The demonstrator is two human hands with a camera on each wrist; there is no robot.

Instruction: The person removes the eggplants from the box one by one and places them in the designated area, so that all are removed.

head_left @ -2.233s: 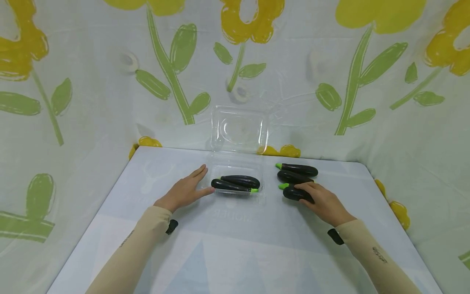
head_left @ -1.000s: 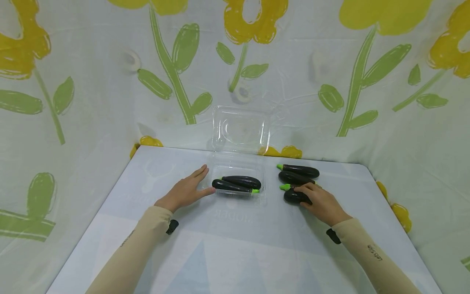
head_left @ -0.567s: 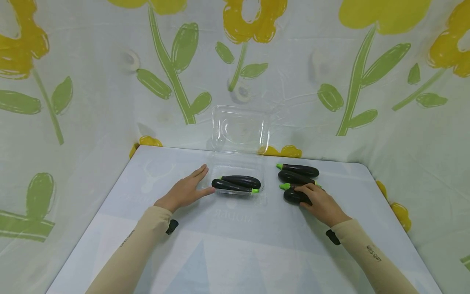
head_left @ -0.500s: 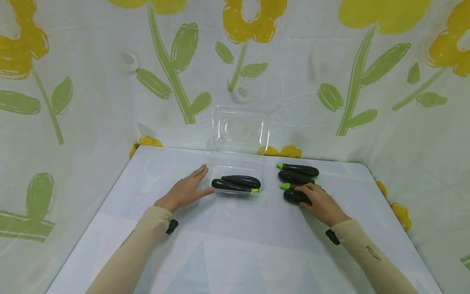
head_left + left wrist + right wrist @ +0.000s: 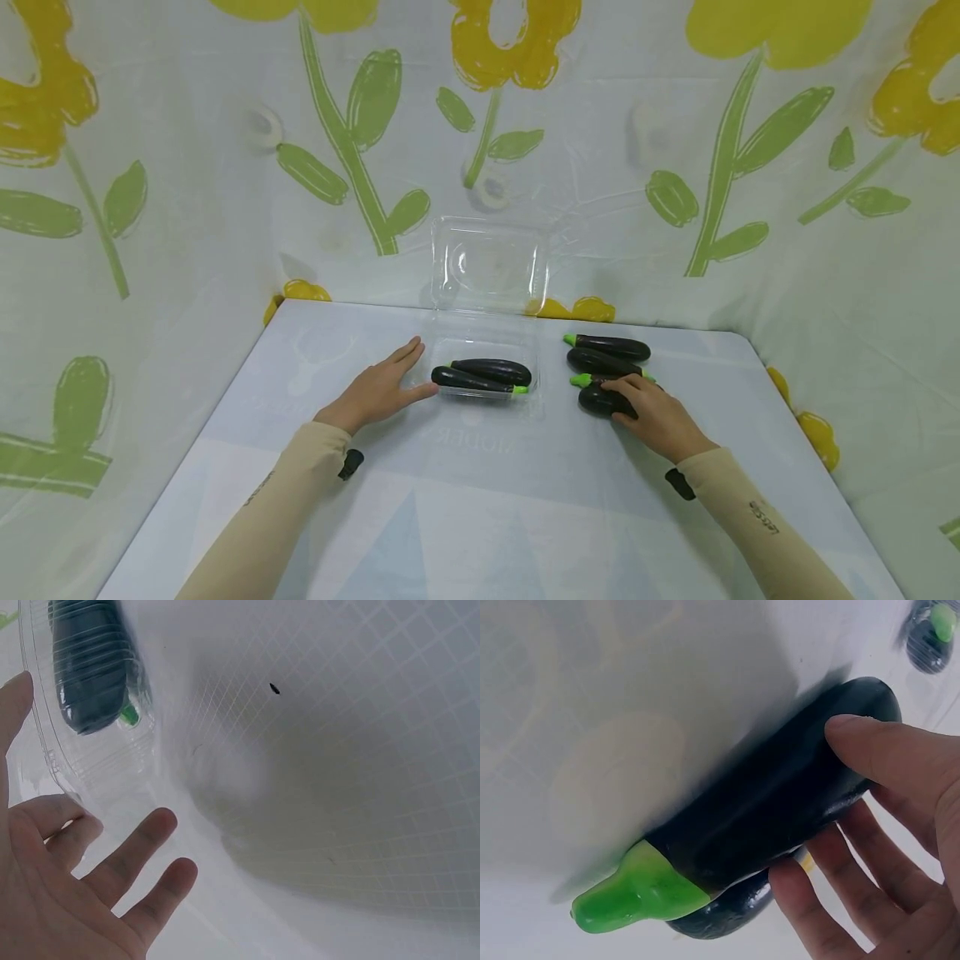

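Right hand [image 5: 654,418], from the head view, pinches a glossy near-black eggplant [image 5: 600,402], the nearest on the table's [image 5: 480,521] right side; left hand [image 5: 372,393] is spread beside the clear container [image 5: 483,342]. Right sleeve [image 5: 727,492] lettering starts "Lets" (too small beyond that). Left wrist: splayed fingers [image 5: 131,855] near ribbed plastic. Right wrist: thumb and fingers straddle dark skin; bright green cap [image 5: 645,892].

Near-black, perhaps deep purple, eggplants [image 5: 772,795], green caps [image 5: 637,892], beige sleeves [image 5: 772,525], yellow-flowered pale backdrop [image 5: 600,175]
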